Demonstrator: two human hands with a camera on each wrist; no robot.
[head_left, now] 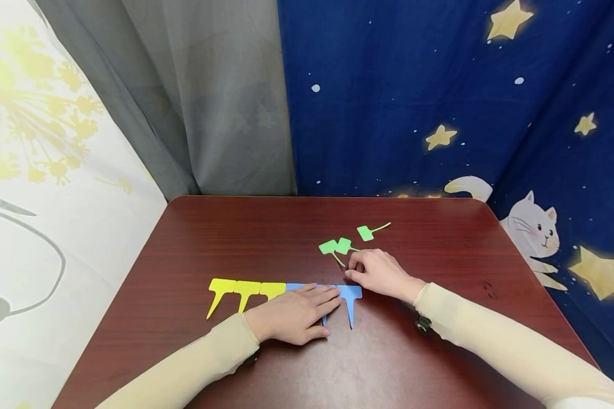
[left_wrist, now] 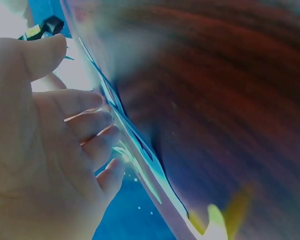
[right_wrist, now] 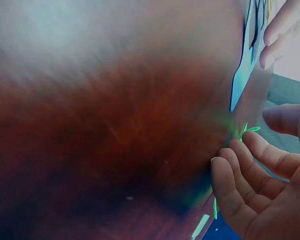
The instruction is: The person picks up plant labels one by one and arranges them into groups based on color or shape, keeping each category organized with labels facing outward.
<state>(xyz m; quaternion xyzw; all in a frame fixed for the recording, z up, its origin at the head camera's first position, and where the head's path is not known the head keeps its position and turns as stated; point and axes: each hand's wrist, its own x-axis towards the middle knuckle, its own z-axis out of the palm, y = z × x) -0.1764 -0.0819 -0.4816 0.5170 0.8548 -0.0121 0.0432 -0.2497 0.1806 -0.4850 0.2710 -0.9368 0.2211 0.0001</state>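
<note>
A row of T-shaped plastic plant labels lies on the table, yellow labels (head_left: pixel 222 286) at the left and blue labels (head_left: pixel 355 292) at the right, heads side by side and stems toward me. My left hand (head_left: pixel 299 315) rests flat over the middle of the row, hiding part of it, fingers straight on the blue ones. My right hand (head_left: pixel 380 274) is beyond the row's right end, beside two green labels (head_left: pixel 328 246) whose heads meet. In the right wrist view its fingers (right_wrist: pixel 225 175) are bent at the table and the thumb stands apart. A third green label (head_left: pixel 365 233) lies farther back.
The dark red wooden table (head_left: pixel 225 233) has rounded far corners. Behind it hang a grey curtain (head_left: pixel 230 102) and a blue star-patterned curtain (head_left: pixel 378 113). A white patterned cloth (head_left: pixel 56 227) hangs at the left.
</note>
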